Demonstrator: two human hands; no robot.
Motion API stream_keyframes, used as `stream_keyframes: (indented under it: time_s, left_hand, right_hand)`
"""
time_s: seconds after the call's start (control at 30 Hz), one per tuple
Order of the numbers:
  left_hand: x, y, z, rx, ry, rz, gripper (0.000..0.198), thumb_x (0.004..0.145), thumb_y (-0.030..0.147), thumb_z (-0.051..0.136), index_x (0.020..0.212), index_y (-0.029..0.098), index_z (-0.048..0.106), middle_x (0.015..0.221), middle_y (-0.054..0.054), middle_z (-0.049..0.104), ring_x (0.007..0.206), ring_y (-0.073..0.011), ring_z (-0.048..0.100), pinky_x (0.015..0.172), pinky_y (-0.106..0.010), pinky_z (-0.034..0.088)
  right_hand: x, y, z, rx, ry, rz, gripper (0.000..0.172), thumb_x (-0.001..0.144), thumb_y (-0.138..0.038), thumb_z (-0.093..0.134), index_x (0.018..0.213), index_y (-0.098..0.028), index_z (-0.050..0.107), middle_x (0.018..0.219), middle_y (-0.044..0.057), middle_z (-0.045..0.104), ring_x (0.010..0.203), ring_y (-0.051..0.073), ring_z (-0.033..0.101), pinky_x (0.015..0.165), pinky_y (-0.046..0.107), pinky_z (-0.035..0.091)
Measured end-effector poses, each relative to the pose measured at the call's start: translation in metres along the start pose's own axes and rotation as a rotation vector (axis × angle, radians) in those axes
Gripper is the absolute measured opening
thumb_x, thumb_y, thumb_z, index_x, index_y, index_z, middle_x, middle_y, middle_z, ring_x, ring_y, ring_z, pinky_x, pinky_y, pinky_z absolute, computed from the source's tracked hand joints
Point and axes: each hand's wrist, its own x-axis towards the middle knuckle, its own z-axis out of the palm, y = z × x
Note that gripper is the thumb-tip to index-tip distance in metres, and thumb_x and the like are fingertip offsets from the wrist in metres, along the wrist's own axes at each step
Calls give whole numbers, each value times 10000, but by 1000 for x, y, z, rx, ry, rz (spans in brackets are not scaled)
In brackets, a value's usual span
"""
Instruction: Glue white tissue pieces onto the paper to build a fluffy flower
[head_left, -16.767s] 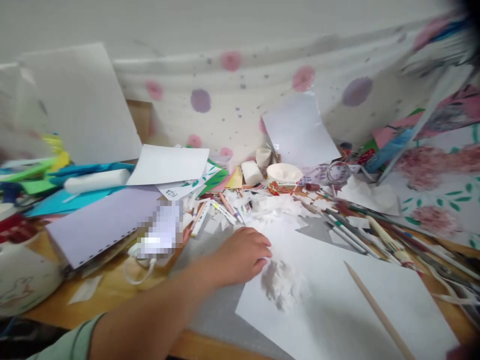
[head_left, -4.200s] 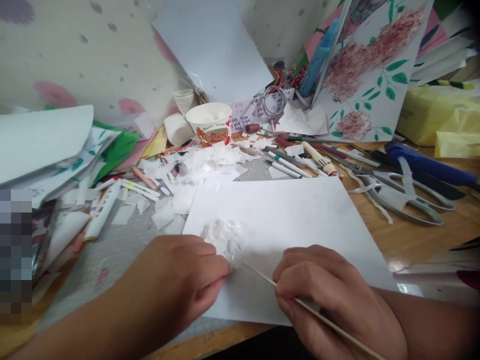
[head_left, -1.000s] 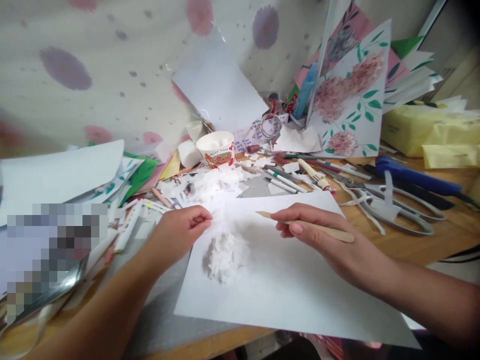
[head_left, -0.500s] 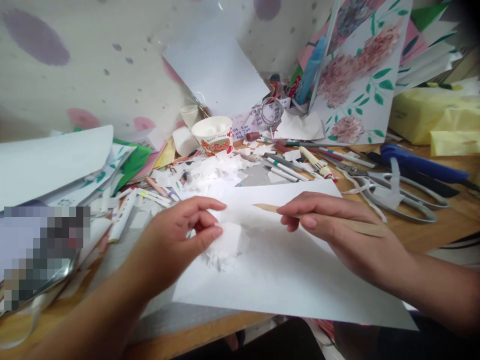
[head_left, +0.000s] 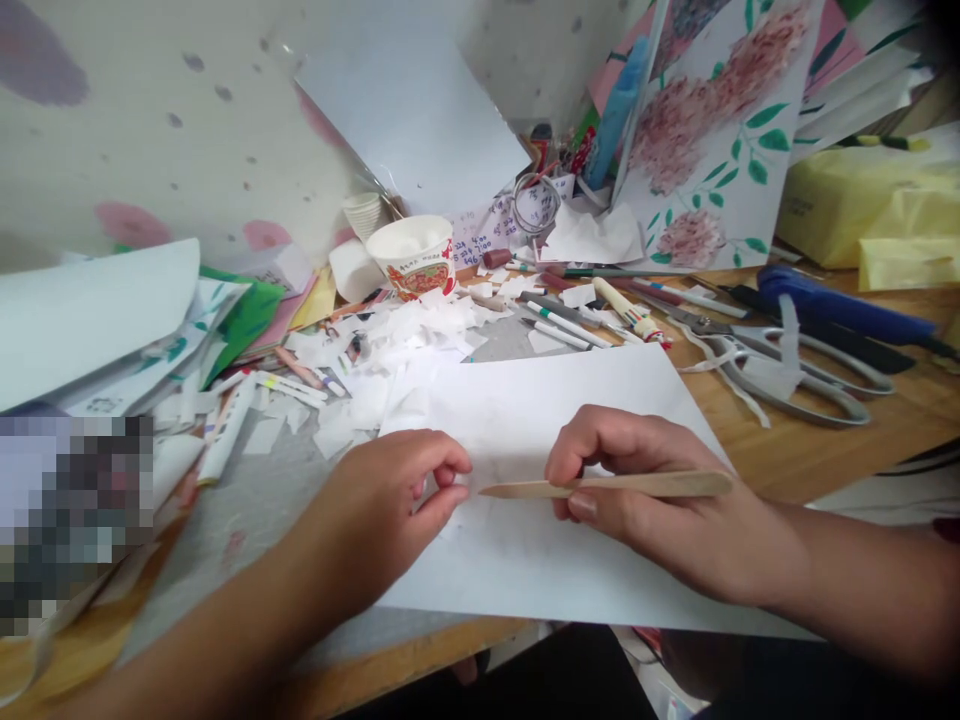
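Observation:
A white sheet of paper lies on the desk in front of me. My left hand rests on its left part, with fingers curled and pinched over a small white paper scrap that barely shows. My right hand lies on the sheet and grips a flat wooden stick. The stick's pointed end faces left, close to the left hand's fingertips. The mound of white scraps seen earlier is hidden under the left hand.
Behind the sheet lie a pile of white paper scraps, markers, a printed paper cup, large scissors and a blue tool. Flower pictures lean at the back. Loose papers are stacked left.
Both hands have drawn nearer to me on the sheet. The left hand has closed over the scrap mound. The stick tip has swung close to the left fingers.

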Motion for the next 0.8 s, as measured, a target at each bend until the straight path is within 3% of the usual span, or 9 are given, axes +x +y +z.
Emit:
stream_keyframes:
  time_s: [0.33,0.5,0.8]
  left_hand:
    - [4,-4,3,44,-45,57,100,779,247,549,787,244,648,736,15,654,633,-149,561,584,-265,400]
    - [0,-6,0,50,-88,151,201,847,251,475,816,256,673,778,-12,689,735,-186,611,653,-300,440]
    - [-7,-11,-10,33,-85,224,211,800,159,504,834,288,667,683,43,640,586,-132,570,552,-258,416]
  right_hand:
    - [1,10,12,20,-108,56,52,777,-148,529,770,-189,561,573,-66,470,490,79,383,419,182,294]
    - [0,15,15,-7,-156,21,69,789,-121,526,797,-180,560,594,-70,471,502,74,374,439,178,299]
    - [-3,19,12,-49,-204,-41,80,797,-119,528,788,-176,582,641,-34,542,542,93,449,505,197,364]
